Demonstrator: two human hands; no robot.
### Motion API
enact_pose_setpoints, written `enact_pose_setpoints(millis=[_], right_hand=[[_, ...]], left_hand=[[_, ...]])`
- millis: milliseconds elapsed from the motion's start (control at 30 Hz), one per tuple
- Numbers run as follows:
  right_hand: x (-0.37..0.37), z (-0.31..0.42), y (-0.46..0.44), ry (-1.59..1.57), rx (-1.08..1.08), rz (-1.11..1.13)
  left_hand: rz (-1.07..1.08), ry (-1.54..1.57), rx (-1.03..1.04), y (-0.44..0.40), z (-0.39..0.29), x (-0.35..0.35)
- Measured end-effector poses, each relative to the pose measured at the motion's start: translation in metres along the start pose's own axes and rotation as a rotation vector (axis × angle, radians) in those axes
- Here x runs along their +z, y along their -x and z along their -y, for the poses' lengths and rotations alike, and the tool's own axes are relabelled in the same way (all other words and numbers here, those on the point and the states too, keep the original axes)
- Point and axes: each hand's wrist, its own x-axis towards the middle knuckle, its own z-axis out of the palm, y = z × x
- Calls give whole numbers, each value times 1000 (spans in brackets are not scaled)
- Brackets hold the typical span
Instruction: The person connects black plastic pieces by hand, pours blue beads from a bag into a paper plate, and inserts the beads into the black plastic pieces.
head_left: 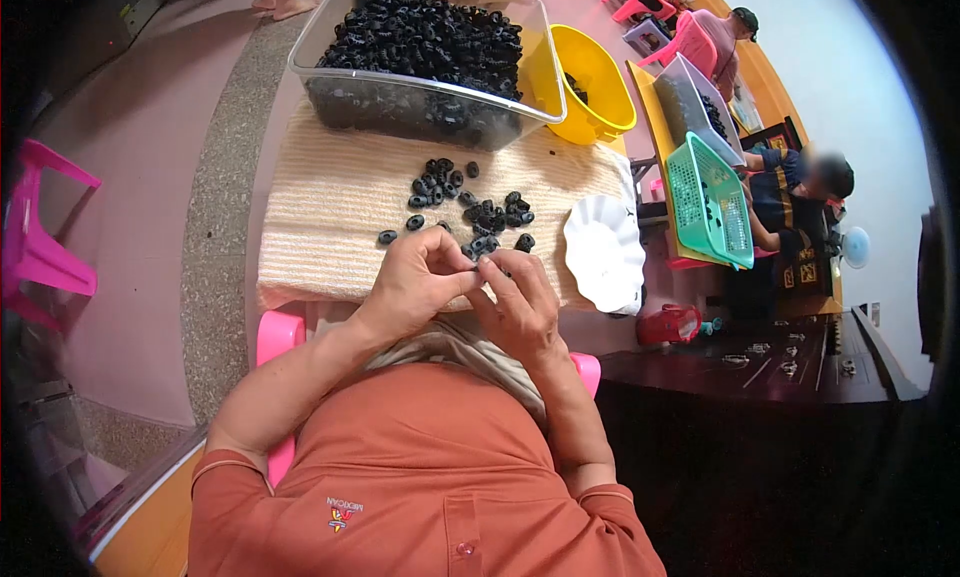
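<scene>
My left hand (418, 283) and my right hand (522, 299) meet fingertip to fingertip over the near part of a striped towel (330, 212). Thumb and forefinger of each are pinched together. Whatever lies between them is mostly covered by the fingers; only a dark sliver shows. Just beyond the fingertips is a loose pile of small black ring-like plastic parts (487, 217), with a few single ones to the left. A white scalloped dish (604, 254) rests to the right of my right hand, apart from it.
Behind the pile stands a clear plastic bin (430, 102) heaped with black parts. Beside it is a yellow tub (598, 117). Farther right are a green basket (690, 192), a grey bin (685, 97) and two seated people. A pink stool (50, 247) stands at left.
</scene>
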Motion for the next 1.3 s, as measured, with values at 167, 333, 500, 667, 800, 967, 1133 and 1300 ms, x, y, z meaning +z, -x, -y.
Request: enact_pose_setpoints(millis=[167,333,500,667,800,967,1133,1300], right_hand=[[-3,1,-4,101,-94,34],[-2,-1,0,181,-153,59],[-1,1,0,231,-181,76],[5,3,2,115,-136,62],[8,0,1,14,-77,55],[4,0,-5,76,-82,52],[6,-1,1,38,-90,57],[7,-1,2,33,-72,66]], left_hand=[[-31,35,34,-1,5,2],[-45,-60,39,1,6,1],[-67,-122,46,3,4,1],[-83,-82,39,6,-4,4],[-69,-46,15,2,1,2],[-60,-29,-12,1,2,1],[-53,-80,-1,3,5,0],[-39,-91,-19,2,6,0]])
